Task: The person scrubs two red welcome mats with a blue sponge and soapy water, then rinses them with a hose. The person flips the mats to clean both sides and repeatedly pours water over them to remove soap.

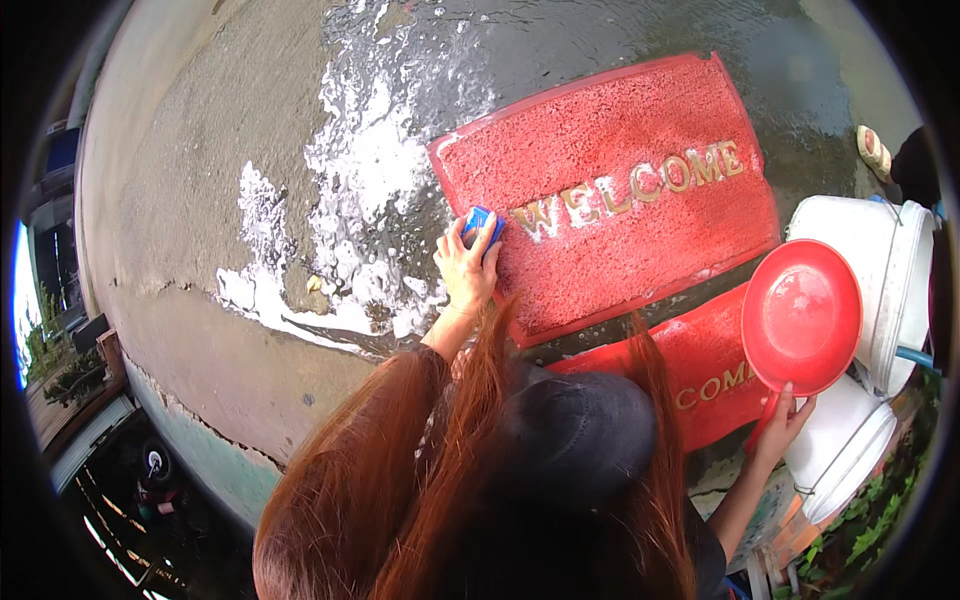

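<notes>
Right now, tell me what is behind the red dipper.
Behind the red dipper, held in the right hand, parts of the lower red mat and upper white bucket show past its edges. Whatever lies directly behind it is covered and cannot be seen.

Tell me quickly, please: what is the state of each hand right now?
Left hand: closed, holding a small blue rectangular block at the left edge of a textured red mat.
Right hand: closed, holding a shiny red round dipper.
</notes>
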### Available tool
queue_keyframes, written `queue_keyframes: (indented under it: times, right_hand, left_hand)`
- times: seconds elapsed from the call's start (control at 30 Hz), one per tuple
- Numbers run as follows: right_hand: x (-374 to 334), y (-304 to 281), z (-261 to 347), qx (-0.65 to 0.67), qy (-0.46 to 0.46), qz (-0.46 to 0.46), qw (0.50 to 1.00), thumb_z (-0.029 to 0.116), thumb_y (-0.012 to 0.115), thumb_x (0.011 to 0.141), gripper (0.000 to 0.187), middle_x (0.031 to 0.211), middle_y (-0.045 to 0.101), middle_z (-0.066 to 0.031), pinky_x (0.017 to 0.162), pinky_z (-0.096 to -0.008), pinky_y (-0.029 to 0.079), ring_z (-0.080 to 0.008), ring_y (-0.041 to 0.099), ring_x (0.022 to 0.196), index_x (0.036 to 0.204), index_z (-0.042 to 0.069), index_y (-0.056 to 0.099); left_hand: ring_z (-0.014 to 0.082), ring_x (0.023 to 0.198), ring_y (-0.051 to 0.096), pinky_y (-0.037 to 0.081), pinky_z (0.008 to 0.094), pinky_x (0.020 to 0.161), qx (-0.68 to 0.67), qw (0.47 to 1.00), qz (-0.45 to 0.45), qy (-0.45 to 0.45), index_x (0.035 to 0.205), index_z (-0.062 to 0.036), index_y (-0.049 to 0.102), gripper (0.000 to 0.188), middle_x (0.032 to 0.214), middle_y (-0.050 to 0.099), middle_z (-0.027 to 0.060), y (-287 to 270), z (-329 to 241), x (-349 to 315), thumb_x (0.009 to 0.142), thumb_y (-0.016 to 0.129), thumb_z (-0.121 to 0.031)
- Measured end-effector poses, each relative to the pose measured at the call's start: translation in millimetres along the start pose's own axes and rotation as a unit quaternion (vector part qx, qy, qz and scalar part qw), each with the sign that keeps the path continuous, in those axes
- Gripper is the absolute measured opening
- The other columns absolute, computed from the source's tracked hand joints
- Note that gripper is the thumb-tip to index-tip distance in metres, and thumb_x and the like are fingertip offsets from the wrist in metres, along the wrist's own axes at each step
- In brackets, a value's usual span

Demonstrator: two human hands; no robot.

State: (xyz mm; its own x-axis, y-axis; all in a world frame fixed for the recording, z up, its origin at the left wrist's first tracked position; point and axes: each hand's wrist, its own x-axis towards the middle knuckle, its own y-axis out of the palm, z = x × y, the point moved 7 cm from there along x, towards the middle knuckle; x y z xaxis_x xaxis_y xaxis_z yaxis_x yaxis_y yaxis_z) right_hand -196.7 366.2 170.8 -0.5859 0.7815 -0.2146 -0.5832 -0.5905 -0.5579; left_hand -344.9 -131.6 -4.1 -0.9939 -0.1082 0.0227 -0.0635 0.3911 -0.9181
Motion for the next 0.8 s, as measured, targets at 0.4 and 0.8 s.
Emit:
queue_keyframes:
  times: [0.4, 0.8]
  right_hand:
    - [1, 22, 30, 0.011, -0.077, 0.001, 0.997, 0.008, 0.055, 0.089, 0.06, 0.095, 0.06, -0.0074, 0.061, -0.0227, 0.046, -0.0089, 0.056, 0.071, 0.139, 0.004, 0.022]
    - [-5, 19, 23, -0.043, -0.049, 0.004, 0.998, 0.012, 0.058, 0.087, 0.061, 0.088, 0.063, -0.0093, 0.061, -0.0273, 0.048, -0.0133, 0.058, 0.068, 0.138, 0.006, 0.025]
  left_hand:
    - [0.0329, 0.106, 0.045, 0.039, 0.0449, 0.085, 0.062, 0.983, -0.104, 0.14, 0.124, -0.0321, 0.054, 0.043, 0.123, 0.046, 0.0127, 4, -41, 94, 0.083, 0.06, -0.025]
    - [0.0325, 0.111, 0.045, 0.037, 0.0467, 0.088, 0.097, 0.99, -0.071, 0.079, 0.128, -0.036, 0.048, 0.045, 0.124, 0.047, 0.0131, 22, -59, 152, 0.085, 0.057, -0.029]
